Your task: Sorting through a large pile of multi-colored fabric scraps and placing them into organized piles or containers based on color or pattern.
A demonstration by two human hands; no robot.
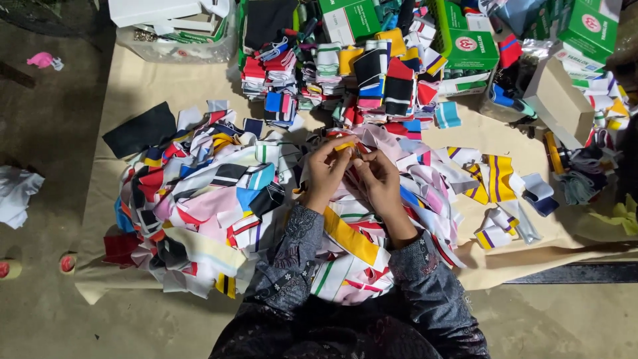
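My left hand (323, 171) and my right hand (381, 176) meet over a big loose heap of striped knit fabric strips (219, 199). Both pinch the same small strip, yellow at its top end (345, 145), held between the fingertips just above the heap. More strips, white with yellow, red and green stripes (345, 252), lie across my lap and under my forearms. My sleeves are dark grey with a pattern.
Sorted, folded stacks of strips (372, 73) stand behind the heap. Green and white cardboard boxes (465, 46) and a brown box (558, 100) sit at the back right. A clear tub (176, 40) is back left. All rests on a beige sheet (133, 86) on a concrete floor.
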